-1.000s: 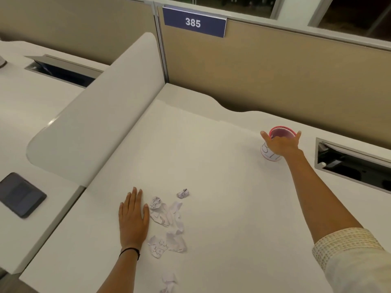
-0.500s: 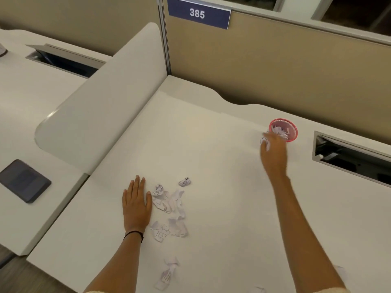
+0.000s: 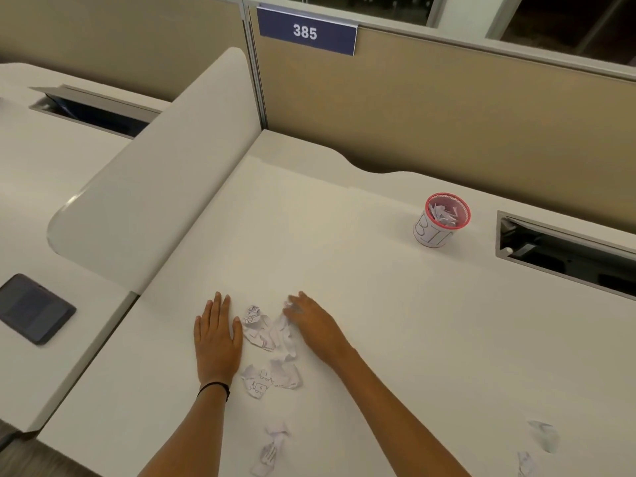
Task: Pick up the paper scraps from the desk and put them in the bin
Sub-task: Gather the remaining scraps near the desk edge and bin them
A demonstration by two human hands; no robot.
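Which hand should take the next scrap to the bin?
Right, probably: the right hand is at the scraps and nearer the bin; the left hand lies flat on the desk.

Open counter stretch between paper scraps and bin at far right gives a free path; curved divider walls the left side, tan partition closes the back, recessed cable slot sits just right of bin, stray scraps lie near front edge.
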